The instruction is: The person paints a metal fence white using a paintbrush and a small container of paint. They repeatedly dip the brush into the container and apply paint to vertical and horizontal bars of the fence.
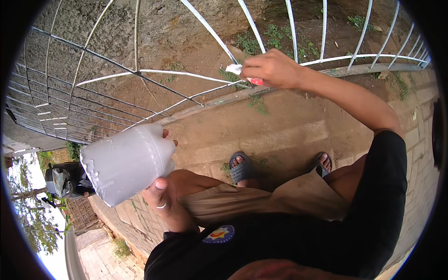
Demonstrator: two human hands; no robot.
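My left hand grips a cut-off plastic bottle, pale with whitish coating, its ragged rim facing left and lobed base right. My right hand is closed on a paintbrush with white-coated bristles and a red part showing below my fingers. The bristles are at a bar of the curved metal fence, whose bars are partly white and partly dark; whether they touch it is hard to tell.
A rough wall and small weeds lie behind the fence. My sandalled feet are on a dusty paved path. A dark motorbike, a tree and a woven panel show at the left.
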